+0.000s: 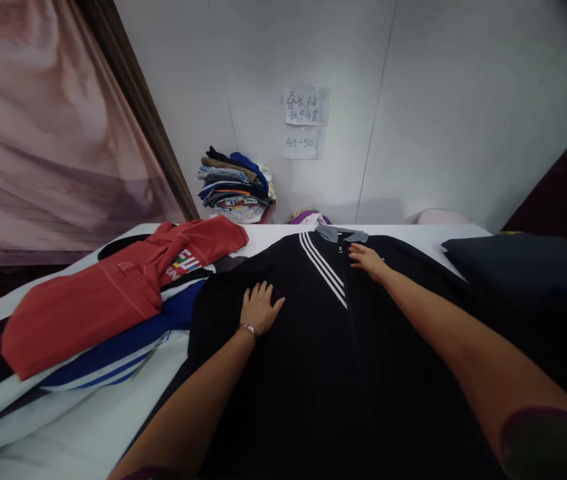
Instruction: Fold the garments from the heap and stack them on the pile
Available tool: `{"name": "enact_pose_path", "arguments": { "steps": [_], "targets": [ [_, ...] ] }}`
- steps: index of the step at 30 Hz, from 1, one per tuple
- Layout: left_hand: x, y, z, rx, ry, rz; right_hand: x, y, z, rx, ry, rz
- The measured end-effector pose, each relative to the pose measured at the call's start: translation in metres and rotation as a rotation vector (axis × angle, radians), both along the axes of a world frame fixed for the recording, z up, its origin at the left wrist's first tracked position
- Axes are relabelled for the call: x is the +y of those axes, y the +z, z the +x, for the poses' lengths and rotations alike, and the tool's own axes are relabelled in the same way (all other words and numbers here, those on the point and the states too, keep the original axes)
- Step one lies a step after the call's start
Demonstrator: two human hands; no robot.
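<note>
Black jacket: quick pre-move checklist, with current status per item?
1. Black jacket spread over the white table: ok.
2. Left hand resting on the jacket, fingers spread: ok.
3. Right hand touching the fabric just below the collar: cannot tell.
4. Grey collar in view at the far end: ok.
5. Jacket clear of the blue garment on the left: not ok, they meet.
6. Near hem flat: cannot tell, out of frame.

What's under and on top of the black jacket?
White table shows past the shoulders of the black jacket; whatever lies beneath its body is covered. On top, the left hand rests flat; the right hand is by the grey collar, contact unclear.
</note>
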State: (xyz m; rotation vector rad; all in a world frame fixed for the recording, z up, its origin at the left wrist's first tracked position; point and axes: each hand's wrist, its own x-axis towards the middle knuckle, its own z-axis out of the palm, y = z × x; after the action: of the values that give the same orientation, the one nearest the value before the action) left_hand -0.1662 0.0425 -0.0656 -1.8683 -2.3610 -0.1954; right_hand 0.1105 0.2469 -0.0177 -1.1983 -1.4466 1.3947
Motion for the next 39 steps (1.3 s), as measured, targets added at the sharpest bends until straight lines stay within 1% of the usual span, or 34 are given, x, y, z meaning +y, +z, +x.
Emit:
{"name": "enact_pose_path", "arguments": {
  "steps": [3,5,10,13,16,19,24,27,31,35,39],
  "targets": [
    [0.0,0.001,0.001,0.006,0.001,0.001,0.043,-0.005,-0.031,0.095,-0.029,-0.091],
    [-0.001,0.002,0.001,0.013,0.0,0.008,0.066,-0.011,-0.047,0.145,-0.043,-0.152],
    [-0.002,0.0,0.0,0.027,-0.009,0.027,0.106,-0.026,-0.072,0.184,-0.07,-0.263],
    [-0.001,-0.003,-0.002,0.013,-0.015,0.038,0.121,-0.032,-0.08,0.17,-0.075,-0.256],
    [-0.001,-0.005,-0.003,-0.001,-0.017,0.047,0.127,-0.035,-0.087,0.13,-0.058,-0.182],
    [-0.002,-0.004,-0.002,-0.01,-0.014,0.044,0.124,-0.039,-0.093,0.022,0.007,-0.07],
    [-0.002,-0.003,0.0,-0.01,-0.01,0.05,0.108,-0.045,-0.098,-0.346,0.187,0.159],
    [-0.002,-0.003,0.0,-0.009,-0.01,0.053,0.096,-0.043,-0.097,-0.561,0.264,0.313],
    [-0.002,-0.002,0.0,0.002,-0.006,0.041,0.073,-0.039,-0.092,-0.771,0.326,0.453],
    [-0.001,-0.002,0.0,0.017,0.004,0.035,0.047,-0.034,-0.075,-0.874,0.342,0.566],
    [0.0,-0.002,-0.001,0.021,0.002,0.042,0.019,-0.028,-0.036,-0.931,0.338,0.663]
  ]
}}
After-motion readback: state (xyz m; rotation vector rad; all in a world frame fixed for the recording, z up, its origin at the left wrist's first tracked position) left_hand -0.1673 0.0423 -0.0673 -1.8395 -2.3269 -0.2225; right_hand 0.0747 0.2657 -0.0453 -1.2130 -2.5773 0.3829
